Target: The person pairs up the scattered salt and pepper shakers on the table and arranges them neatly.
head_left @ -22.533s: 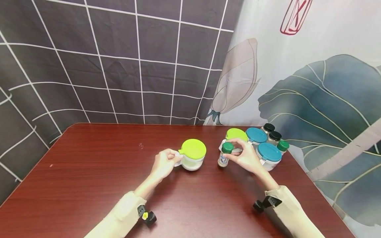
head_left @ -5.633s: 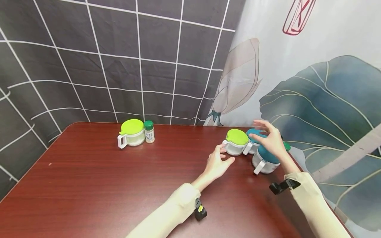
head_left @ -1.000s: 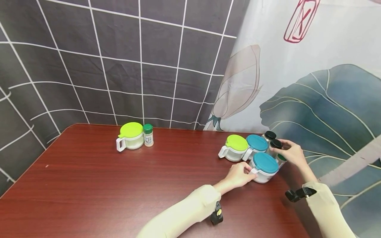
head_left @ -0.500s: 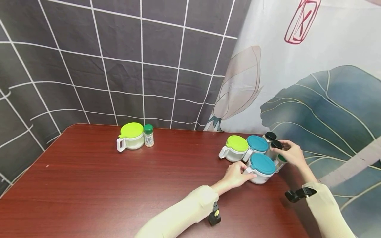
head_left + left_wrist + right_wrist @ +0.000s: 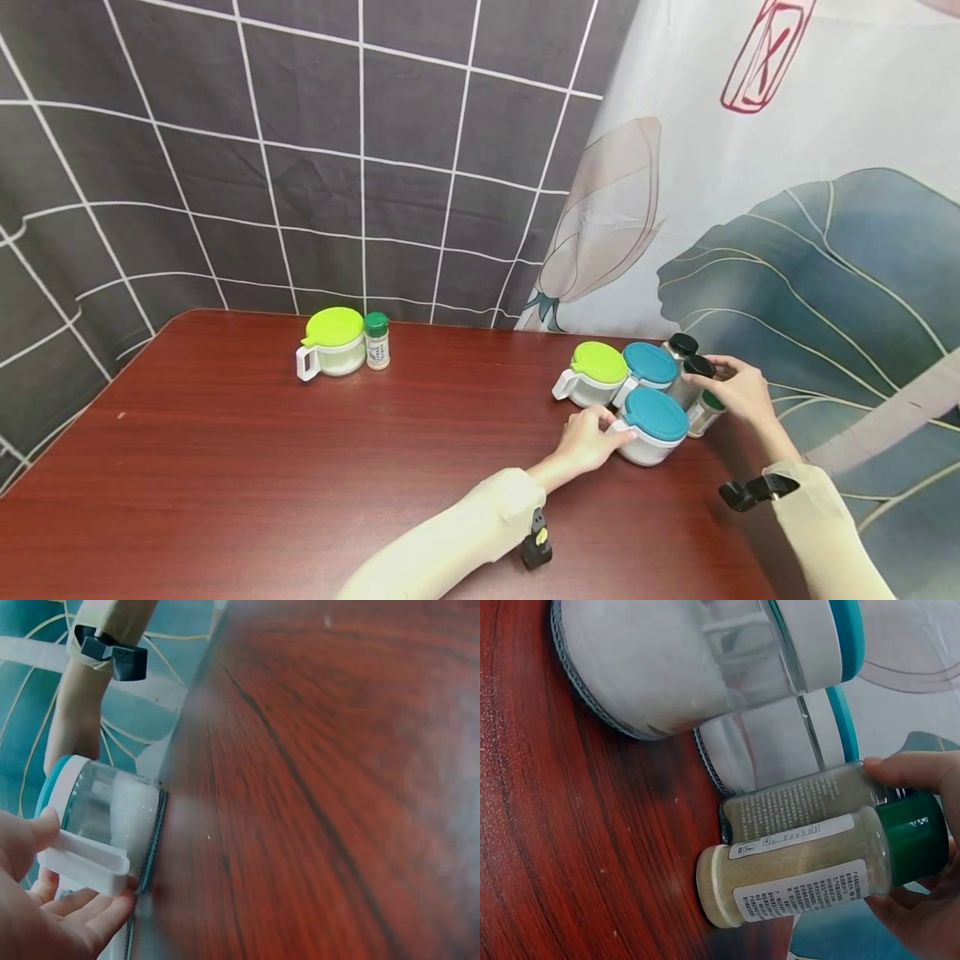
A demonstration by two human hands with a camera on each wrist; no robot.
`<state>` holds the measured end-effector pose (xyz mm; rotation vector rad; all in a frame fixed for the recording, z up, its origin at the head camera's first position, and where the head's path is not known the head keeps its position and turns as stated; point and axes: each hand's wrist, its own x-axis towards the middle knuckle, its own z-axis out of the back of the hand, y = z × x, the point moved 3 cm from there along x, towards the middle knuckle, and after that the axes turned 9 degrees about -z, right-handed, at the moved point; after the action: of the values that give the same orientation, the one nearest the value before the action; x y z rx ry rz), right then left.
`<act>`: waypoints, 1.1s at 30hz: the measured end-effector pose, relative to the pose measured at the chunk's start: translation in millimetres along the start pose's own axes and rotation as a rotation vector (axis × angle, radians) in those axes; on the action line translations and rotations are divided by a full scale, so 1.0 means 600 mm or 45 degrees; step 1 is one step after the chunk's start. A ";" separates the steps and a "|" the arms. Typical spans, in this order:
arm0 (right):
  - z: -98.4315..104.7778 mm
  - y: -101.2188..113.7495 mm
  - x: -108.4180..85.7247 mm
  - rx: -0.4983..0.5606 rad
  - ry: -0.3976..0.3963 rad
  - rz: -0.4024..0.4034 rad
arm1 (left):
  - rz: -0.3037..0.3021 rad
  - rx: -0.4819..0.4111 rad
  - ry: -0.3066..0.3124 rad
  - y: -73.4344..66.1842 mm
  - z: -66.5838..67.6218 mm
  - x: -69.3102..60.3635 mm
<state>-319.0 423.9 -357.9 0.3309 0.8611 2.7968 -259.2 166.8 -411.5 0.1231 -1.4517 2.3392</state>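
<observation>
Left hand (image 5: 585, 442) pinches the white handle (image 5: 84, 862) of the nearer blue-lidded jar (image 5: 654, 418), which stands on the reddish table (image 5: 300, 467) beside the farther blue-lidded jar (image 5: 649, 364), while the right hand (image 5: 740, 392) holds the nearer black-capped bottle (image 5: 787, 806) at its cap (image 5: 699, 365) — a green-capped bottle (image 5: 802, 870) standing just beside it.

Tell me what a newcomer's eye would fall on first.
Probably the round lime-green-lidded jar at the back left of the red-brown wooden table, beside a green-capped bottle. Next, at right, the left hand holds the white handle of a round blue-lidded clear jar, and the right hand grips a black-capped bottle.
</observation>
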 end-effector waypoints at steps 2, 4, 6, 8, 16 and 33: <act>0.000 0.000 0.000 0.001 -0.004 -0.002 | 0.004 -0.013 -0.015 0.001 0.002 -0.001; -0.001 0.001 0.000 -0.001 -0.006 -0.002 | 0.002 -0.029 -0.033 0.001 0.005 -0.002; 0.000 0.001 0.000 0.001 -0.007 0.001 | 0.002 -0.043 -0.053 0.000 0.008 -0.003; 0.000 0.001 0.000 0.000 -0.012 0.002 | 0.001 -0.055 -0.073 0.000 0.011 -0.003; 0.000 -0.001 -0.001 -0.002 -0.043 0.002 | -0.044 -0.102 -0.068 0.000 0.012 -0.004; 0.001 -0.021 0.011 0.096 -0.191 -0.001 | -0.044 -0.069 -0.143 0.002 0.018 -0.006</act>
<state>-323.9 435.9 -363.6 0.5438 0.9326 2.7018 -257.7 156.2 -408.5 0.2667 -1.5519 2.2959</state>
